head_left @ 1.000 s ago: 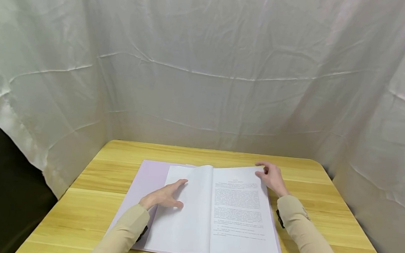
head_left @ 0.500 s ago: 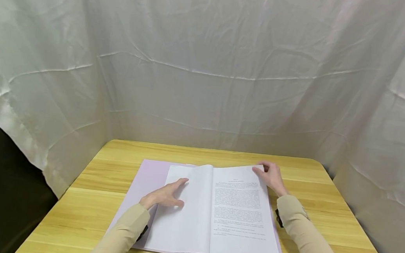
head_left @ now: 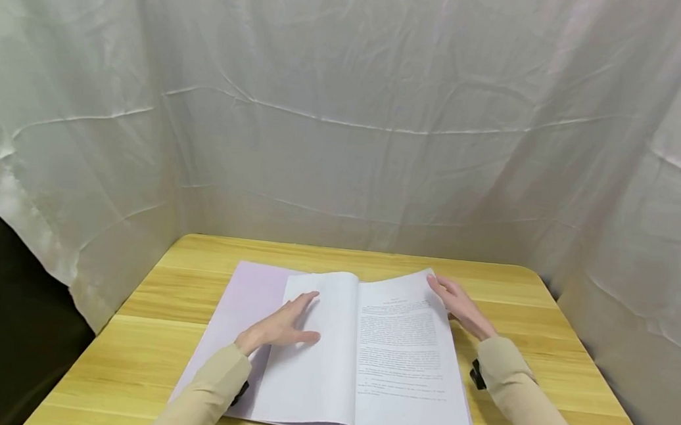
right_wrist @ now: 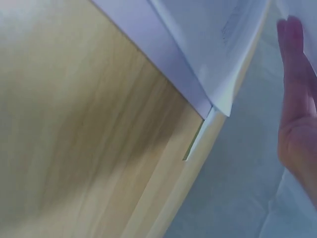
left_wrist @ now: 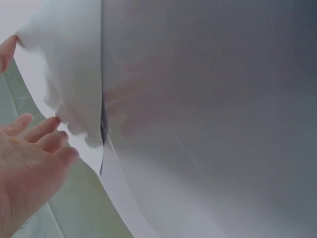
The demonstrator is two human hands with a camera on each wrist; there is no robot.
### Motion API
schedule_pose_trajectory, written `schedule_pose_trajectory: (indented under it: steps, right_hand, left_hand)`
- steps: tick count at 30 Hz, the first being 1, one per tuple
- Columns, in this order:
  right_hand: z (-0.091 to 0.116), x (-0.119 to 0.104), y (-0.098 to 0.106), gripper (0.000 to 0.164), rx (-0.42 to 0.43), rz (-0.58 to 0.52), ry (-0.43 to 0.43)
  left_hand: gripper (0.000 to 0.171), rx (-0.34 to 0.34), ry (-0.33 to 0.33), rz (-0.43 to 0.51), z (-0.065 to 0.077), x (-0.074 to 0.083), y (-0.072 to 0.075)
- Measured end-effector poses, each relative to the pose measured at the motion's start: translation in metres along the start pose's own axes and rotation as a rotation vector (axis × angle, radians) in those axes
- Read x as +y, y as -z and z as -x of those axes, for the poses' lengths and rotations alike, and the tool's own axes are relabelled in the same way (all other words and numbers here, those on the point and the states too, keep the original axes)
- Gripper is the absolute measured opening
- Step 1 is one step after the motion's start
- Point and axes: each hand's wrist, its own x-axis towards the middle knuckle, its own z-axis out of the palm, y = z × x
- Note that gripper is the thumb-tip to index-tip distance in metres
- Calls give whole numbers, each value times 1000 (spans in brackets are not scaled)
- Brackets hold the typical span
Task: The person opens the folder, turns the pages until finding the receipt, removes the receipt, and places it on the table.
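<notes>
A large lilac folder lies open on the wooden table, with white sheets inside it. Its left-hand page looks blank, and the right-hand page carries printed text. My left hand rests over the blank page, thumb and fingers spread; in the left wrist view the fingertips meet the paper. At the far right corner my right hand pinches the printed page, whose corner is raised. Straight fingers of this hand show in the right wrist view; its thumb is hidden there.
The wooden table extends on both sides of the folder. Pale grey curtains hang behind and to the sides. Something black stands below the left curtain. Both sleeves are beige, with a black band at each wrist.
My right hand has shifted slightly toward me and turned, lifting the page's far corner higher and leftward. My left hand has moved little, its thumb a bit further right.
</notes>
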Motion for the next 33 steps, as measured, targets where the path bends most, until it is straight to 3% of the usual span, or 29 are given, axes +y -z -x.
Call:
schedule_pose_trajectory:
  steps: [6, 14, 21, 27, 33]
  right_hand:
    - [14, -5, -1, 71, -134, -163, -20]
    - [32, -14, -5, 69, -264, -272, 57]
    - [42, -20, -8, 69, -412, -451, 127]
    - [45, -24, -15, 65, -499, -474, 136]
    - [47, -28, -24, 65, -510, -464, 126]
  left_hand:
    - [95, 38, 30, 10, -1, 7, 3]
    - [103, 100, 47, 59, 0, 14, 5]
    - [107, 149, 71, 125, 1, 22, 7]
    - [108, 172, 73, 169, 0, 29, 8]
    - [109, 166, 82, 207, -1, 36, 8]
